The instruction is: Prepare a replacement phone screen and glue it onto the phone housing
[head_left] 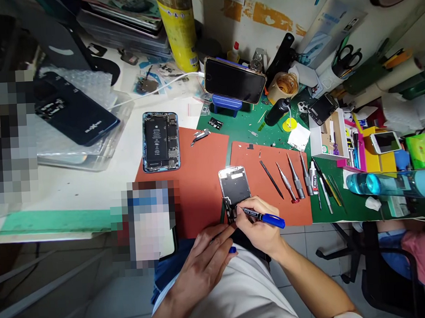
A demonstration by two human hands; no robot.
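Orange mat [269, 151], panel [234, 186] beside right grip [262, 235]

A phone-repair workshop: the cluttered worktop [79, 194] bears an opened phone [173, 143] with its battery [157, 139] exposed, a phone screen [235, 182], screwdrivers [296, 177] and glue tube [313, 178].

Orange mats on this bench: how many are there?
2: the left mat, partly under the opened phone, and the right mat, under the screwdrivers. Any others could be hidden under things.
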